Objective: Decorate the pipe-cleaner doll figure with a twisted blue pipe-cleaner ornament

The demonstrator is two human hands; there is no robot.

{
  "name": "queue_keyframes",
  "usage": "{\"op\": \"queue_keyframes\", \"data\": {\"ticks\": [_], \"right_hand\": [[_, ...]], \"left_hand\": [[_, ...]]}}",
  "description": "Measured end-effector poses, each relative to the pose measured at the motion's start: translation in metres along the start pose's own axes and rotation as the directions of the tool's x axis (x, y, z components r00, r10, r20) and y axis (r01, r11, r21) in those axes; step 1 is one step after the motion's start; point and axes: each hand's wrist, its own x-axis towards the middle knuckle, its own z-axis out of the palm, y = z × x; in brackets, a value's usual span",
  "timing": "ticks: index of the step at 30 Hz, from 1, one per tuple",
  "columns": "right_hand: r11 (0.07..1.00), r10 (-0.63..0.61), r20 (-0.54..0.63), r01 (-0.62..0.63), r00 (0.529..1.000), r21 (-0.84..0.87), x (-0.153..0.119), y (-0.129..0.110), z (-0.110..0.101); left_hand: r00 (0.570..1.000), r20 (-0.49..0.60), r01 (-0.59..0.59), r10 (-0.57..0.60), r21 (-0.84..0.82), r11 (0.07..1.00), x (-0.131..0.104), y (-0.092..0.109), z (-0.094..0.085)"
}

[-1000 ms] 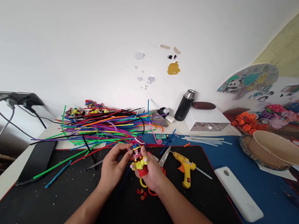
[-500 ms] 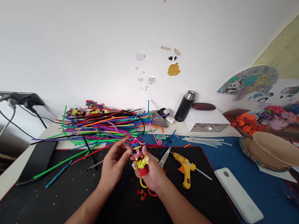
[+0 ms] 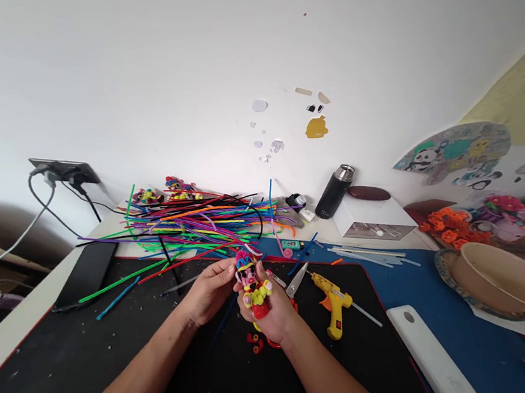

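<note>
A small clown-like doll of coloured pipe cleaners, with a pink and blue top, a yellow ruffle and a red base, is upright above the black mat. My right hand is wrapped round its lower part and right side. My left hand is at the doll's left side, thumb and fingertips pressed together at its head; what they pinch there is too small to make out. Behind the right hand lie scissors, partly hidden. Small red and yellow curled pieces lie on the mat below.
A yellow glue gun lies on the mat to the right. Pipe cleaners are heaped at the back, near a dark phone. Further right are clear sticks, a black bottle, a bowl and a white bar-shaped device.
The view has shifted, so everything sits a little differently in it. My left fingers, spread beside the doll before, have closed together at its head. My right hand keeps its hold.
</note>
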Motion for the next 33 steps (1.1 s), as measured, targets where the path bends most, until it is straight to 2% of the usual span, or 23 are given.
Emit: {"op": "queue_keyframes", "data": {"ticks": [8, 19, 33], "right_hand": [[1.0, 0.023, 0.028, -0.022, 0.999, -0.011, -0.004, -0.002, 0.008], [0.998, 0.036, 0.069, -0.034, 0.997, -0.043, -0.002, 0.001, 0.004], [0.999, 0.017, 0.051, -0.015, 0.999, -0.036, -0.002, 0.003, 0.005]], "left_hand": [[1.0, -0.007, 0.014, -0.014, -0.007, 1.0, 0.0, -0.005, -0.004], [0.999, -0.023, 0.031, -0.032, -0.042, 0.999, 0.0, -0.009, -0.002], [0.999, -0.052, 0.01, -0.014, -0.073, 0.997, 0.001, -0.013, 0.0]]}}
